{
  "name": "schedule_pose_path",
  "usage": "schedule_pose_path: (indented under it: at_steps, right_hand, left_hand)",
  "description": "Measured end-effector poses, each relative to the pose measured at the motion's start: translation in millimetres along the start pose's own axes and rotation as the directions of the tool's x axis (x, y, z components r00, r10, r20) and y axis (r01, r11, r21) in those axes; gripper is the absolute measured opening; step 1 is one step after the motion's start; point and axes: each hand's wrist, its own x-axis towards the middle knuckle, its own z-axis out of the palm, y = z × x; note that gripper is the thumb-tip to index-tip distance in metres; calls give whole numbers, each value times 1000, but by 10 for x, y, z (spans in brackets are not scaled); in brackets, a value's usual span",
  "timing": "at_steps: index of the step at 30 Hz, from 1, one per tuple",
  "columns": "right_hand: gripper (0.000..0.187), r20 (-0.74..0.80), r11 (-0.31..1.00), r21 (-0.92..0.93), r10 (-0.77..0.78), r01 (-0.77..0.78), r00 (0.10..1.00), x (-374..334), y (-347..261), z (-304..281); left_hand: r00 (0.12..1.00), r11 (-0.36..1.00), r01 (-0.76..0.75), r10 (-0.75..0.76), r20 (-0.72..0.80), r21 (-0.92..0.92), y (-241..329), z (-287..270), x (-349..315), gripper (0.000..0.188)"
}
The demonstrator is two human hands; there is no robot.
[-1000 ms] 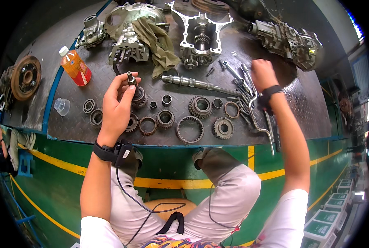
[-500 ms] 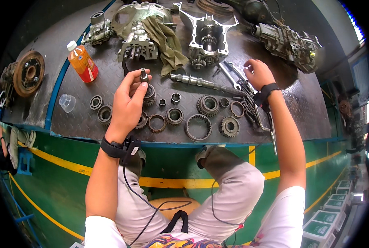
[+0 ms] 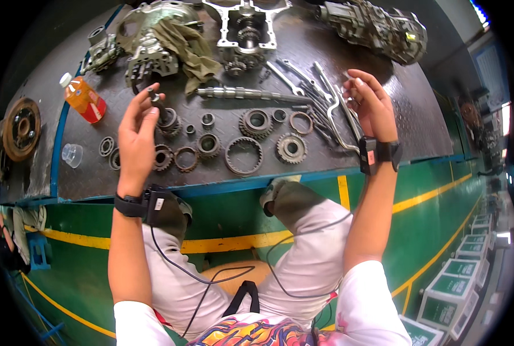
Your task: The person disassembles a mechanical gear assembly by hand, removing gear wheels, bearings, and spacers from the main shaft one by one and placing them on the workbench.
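My left hand [image 3: 137,135] pinches the upright end of a toothed metal shaft [image 3: 155,97] between thumb and fingers. A gear [image 3: 169,122] sits right beside that grip; whether it belongs to the shaft I cannot tell. Past the fingers, bearings, rings and gears lie in loose rows, among them a large toothed ring [image 3: 244,155], a gear [image 3: 291,148] and a thick gear [image 3: 256,123]. My right hand [image 3: 374,104] hovers with bent, parted fingers over the right side of several wrenches [image 3: 320,95], with nothing visible in it. A long splined shaft [image 3: 251,94] lies behind the gears.
Along the back stand a gearbox housing [image 3: 147,55] draped with a green cloth [image 3: 188,52], an open casing with gears [image 3: 248,43], and a whole gearbox [image 3: 378,29]. An orange drink bottle [image 3: 84,99] and a clear plastic cup [image 3: 72,155] stand at the left.
The view has shifted, so the bench things appear farther left and higher. My right hand has moved right and closer to me, off the wrenches. My left hand keeps its pinch.
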Motion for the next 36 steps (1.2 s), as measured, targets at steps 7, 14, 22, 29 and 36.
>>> schedule_pose_path:
  at_steps: [7,14,22,29,36]
  right_hand:
    - [19,-311,998,-63,-10,-10,950,-204,642,-143]
    - [33,-115,680,-733,-128,3,985,-390,748,50]
    - [31,-132,540,-842,-167,-22,977,-453,891,-179]
    - [34,-184,513,-850,-71,-122,980,-468,876,-187]
    - [35,-172,498,-860,-72,-114,982,-455,922,-211]
  left_hand:
    - [999,1000,-8,8,-36,8,-11,41,-30,48]
    - [997,998,-27,31,-77,49,33,90,-53,51]
    - [997,996,-39,45,-65,86,-30,-1,-39,52]
    - [997,997,-43,47,-63,60,-25,2,-41,52]
    - [996,997,-53,56,-66,50,26,47,-69,53]
